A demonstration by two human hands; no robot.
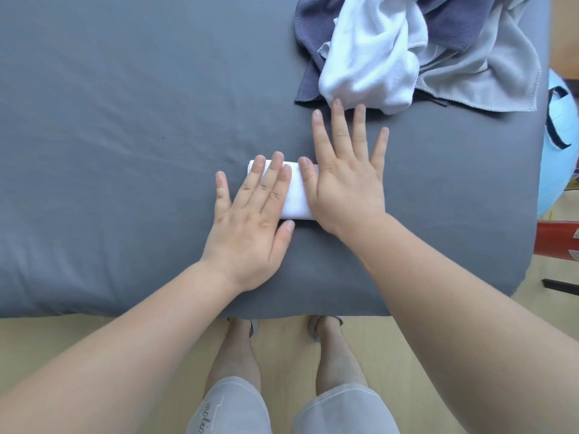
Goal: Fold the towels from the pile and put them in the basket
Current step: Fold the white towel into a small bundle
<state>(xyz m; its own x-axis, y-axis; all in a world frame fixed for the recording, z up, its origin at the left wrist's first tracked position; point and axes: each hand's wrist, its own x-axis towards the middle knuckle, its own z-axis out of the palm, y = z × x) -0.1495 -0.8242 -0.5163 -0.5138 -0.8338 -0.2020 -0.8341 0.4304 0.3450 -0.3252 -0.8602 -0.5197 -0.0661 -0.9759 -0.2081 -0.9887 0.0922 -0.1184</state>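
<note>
Small folded white towel [296, 195] pressed flat under spread left hand [250, 227] and spread right hand [347, 180], grey bed [125, 136], towel pile [407, 48] beyond.

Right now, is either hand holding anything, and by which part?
Nothing is gripped. The left hand and right hand lie flat, pressing the folded white towel from above.
</note>
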